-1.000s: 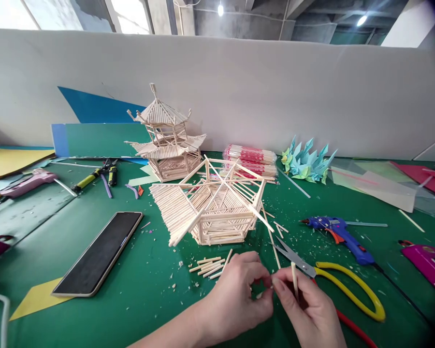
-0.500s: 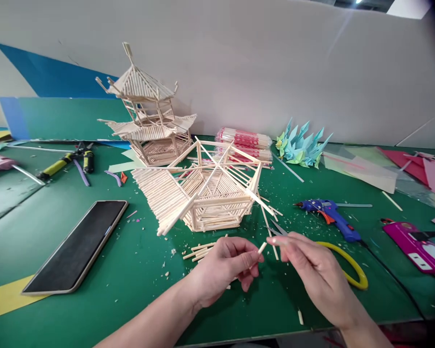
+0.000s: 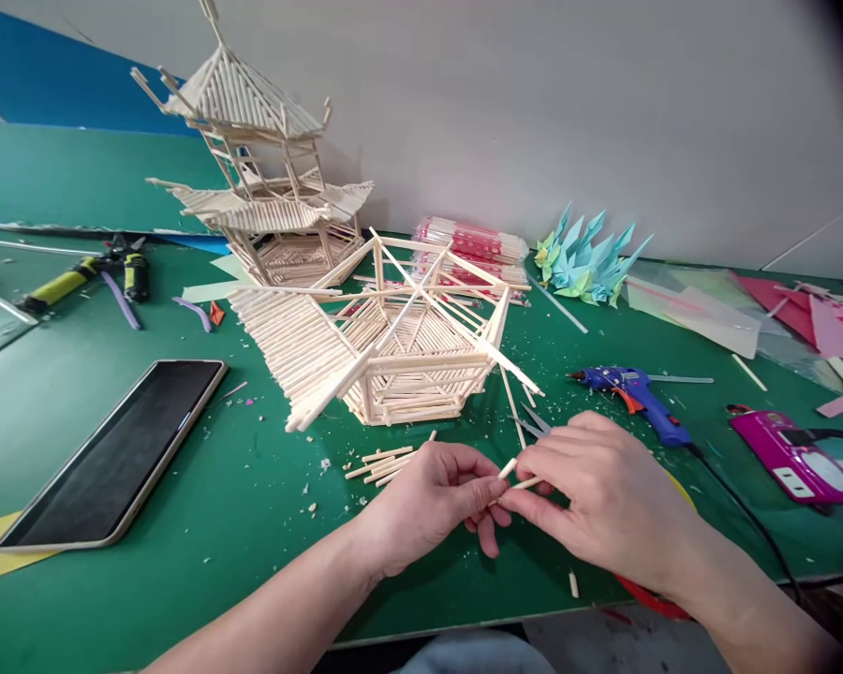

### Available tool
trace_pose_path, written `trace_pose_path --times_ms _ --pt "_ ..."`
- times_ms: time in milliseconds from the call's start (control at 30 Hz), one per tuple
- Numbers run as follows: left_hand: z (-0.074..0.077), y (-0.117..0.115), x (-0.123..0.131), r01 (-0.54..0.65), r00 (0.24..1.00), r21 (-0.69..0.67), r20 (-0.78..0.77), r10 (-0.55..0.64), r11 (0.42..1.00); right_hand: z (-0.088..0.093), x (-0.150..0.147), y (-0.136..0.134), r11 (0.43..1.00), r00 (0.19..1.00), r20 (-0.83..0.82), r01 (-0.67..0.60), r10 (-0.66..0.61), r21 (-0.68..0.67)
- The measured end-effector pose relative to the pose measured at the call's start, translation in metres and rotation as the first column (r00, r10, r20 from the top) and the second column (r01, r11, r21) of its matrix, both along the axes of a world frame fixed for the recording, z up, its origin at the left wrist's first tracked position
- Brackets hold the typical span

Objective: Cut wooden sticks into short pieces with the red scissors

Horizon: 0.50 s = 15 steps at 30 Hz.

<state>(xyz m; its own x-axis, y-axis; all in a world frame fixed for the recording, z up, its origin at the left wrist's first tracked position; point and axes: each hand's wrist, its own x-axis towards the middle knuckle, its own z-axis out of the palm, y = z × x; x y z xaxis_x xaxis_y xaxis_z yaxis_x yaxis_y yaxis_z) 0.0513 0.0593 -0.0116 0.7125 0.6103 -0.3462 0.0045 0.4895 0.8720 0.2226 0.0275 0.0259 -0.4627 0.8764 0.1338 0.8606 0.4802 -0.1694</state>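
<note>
short stick (image 3: 509,467) is pinched by left fingers (image 3: 484,494) | second stick (image 3: 529,483) is pinched by right fingers (image 3: 538,508) | both are best steadied lightly, clear of scissors (image 3: 539,426) beyond right fingers

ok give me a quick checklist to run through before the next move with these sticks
1. Left hand grips a short stick: ok, pinched at the fingertips.
2. Right hand grips a second stick: ok, it shows between thumb and fingers.
3. Inner ends of the two sticks touching: cannot tell, fingers hide them.
4. Scissors in full view: not ok, the right hand and arm hide most of them.
5. Glue gun apart from both hands: ok, lying on the table.
6. Glue gun hot: cannot tell from the picture.
</note>
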Motion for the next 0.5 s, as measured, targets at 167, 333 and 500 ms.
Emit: trace_pose_path --times_ms 167,333,500 --pt "-0.006 0.000 0.001 -0.128 0.984 -0.139 0.104 0.143 0.982 0.002 0.005 0.003 0.988 0.997 -0.049 0.068 -0.062 0.137" --pt "-0.010 0.001 0.003 -0.202 0.946 -0.238 0.205 0.252 0.950 -0.008 0.012 -0.002 0.859 0.789 -0.489 0.492 -0.373 0.140" --pt "-0.012 0.001 0.004 -0.163 0.938 -0.261 0.258 0.232 0.951 -0.029 -0.001 -0.007 0.794 0.349 -0.723 0.122 -0.597 -0.596"
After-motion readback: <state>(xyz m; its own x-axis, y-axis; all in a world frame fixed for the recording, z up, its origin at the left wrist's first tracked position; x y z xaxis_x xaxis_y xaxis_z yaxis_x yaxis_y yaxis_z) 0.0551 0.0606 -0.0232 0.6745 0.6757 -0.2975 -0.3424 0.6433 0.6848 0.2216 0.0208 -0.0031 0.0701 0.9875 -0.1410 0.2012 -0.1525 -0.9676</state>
